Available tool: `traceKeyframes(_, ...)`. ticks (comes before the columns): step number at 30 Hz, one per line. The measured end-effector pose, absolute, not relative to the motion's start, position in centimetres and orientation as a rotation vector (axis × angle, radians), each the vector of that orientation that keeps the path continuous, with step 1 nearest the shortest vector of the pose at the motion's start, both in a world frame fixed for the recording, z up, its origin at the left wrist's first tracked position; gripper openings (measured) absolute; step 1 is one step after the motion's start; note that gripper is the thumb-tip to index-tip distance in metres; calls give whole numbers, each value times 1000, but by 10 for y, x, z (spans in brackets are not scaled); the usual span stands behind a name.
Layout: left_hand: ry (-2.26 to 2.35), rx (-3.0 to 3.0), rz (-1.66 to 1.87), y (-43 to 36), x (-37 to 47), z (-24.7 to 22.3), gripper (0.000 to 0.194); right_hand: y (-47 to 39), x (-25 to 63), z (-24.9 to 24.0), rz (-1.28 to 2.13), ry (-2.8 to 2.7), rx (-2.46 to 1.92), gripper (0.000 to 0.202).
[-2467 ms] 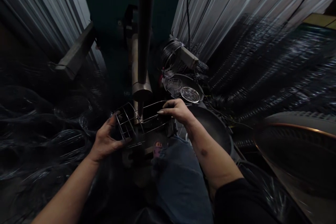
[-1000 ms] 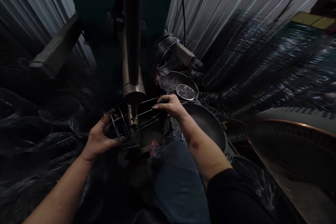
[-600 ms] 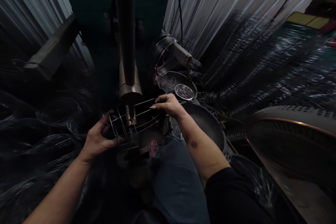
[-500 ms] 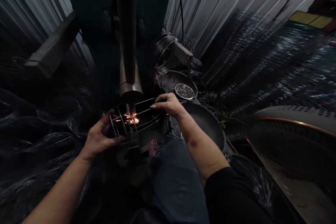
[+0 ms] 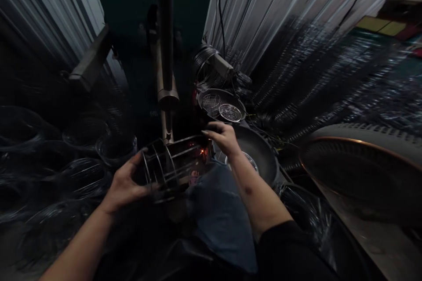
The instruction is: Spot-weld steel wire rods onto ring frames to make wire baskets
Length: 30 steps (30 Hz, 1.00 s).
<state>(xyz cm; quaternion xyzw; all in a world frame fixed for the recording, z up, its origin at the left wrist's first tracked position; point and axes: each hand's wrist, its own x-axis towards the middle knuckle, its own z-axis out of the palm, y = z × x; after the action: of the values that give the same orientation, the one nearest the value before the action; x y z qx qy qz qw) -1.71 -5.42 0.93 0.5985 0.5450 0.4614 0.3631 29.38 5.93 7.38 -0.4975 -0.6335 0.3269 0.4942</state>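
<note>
A round wire frame (image 5: 161,162), like a small wire basket, is held between my two hands just below a metal welding electrode (image 5: 167,127). My left hand (image 5: 123,182) grips its left end, thumb below and fingers above. At its right end, my right hand (image 5: 224,137) pinches the frame with thumb and fingers, though the exact contact is dark. A few orange sparks (image 5: 202,152) glow near the right hand. The frame is tilted and somewhat blurred by motion.
To the right, a dark pan (image 5: 263,149) and a smaller pan (image 5: 204,94) hold round wire pieces. Wire coils (image 5: 206,63) lie behind them. A large fan (image 5: 359,171) stands far right. Several wrapped wire baskets (image 5: 81,175) are stacked at left.
The bright sparks at the electrode have died to a few embers farther right. Both hands have brought the wire frame slightly lower and nearer, and the electrode tip now shows above it.
</note>
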Motion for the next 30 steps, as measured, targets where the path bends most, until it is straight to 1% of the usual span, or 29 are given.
traceKeyframes(2,1496,1339,1112,-87,-15,5,101,17,306,60,909,-1543,-1251,28)
traceKeyframes(4,1591,950,1097,-112,-9,-3,98,-28,306,44,1145,-1706,-1221,27)
traceKeyframes(7,1495,519,1084,-131,6,-15,80,-85,275,24,1359,-1895,-1089,41)
traceKeyframes(8,1423,485,1050,-134,9,-18,74,-96,261,20,1425,-1884,-1065,40)
traceKeyframes(9,1365,502,990,-137,12,-18,71,-103,247,17,1497,-1798,-1063,35)
traceKeyframes(11,1386,681,833,-143,10,-16,69,-105,227,17,1665,-1525,-1084,28)
traceKeyframes(12,1474,841,793,-147,7,-14,71,-101,221,19,1745,-1372,-1094,29)
traceKeyframes(15,1711,1552,866,-155,-7,-10,80,-85,217,30,1925,-1085,-1107,36)
traceKeyframes(18,1524,2167,939,-155,-13,-19,87,-73,213,40,2039,-1071,-1111,38)
traceKeyframes(20,1395,2315,955,-150,-9,-29,91,-68,206,45,2079,-1120,-1126,36)
traceKeyframes(22,1368,2292,1012,-144,-2,-36,93,-62,197,52,2023,-1246,-1182,32)
traceKeyframes(23,1388,2237,1043,-141,1,-37,92,-60,195,57,1916,-1341,-1214,29)
traceKeyframes(25,1459,2083,1092,-137,5,-36,88,-54,196,69,1548,-1503,-1245,24)
traceKeyframes(26,1498,1999,1106,-136,6,-34,87,-52,199,75,1341,-1523,-1235,25)
traceKeyframes(28,1564,1831,1139,-134,6,-30,86,-50,211,82,1033,-1422,-1192,26)
traceKeyframes(29,1583,1753,1156,-134,5,-30,85,-50,217,83,982,-1344,-1184,24)
traceKeyframes(30,1595,1676,1164,-134,4,-30,85,-50,222,80,1001,-1263,-1190,20)
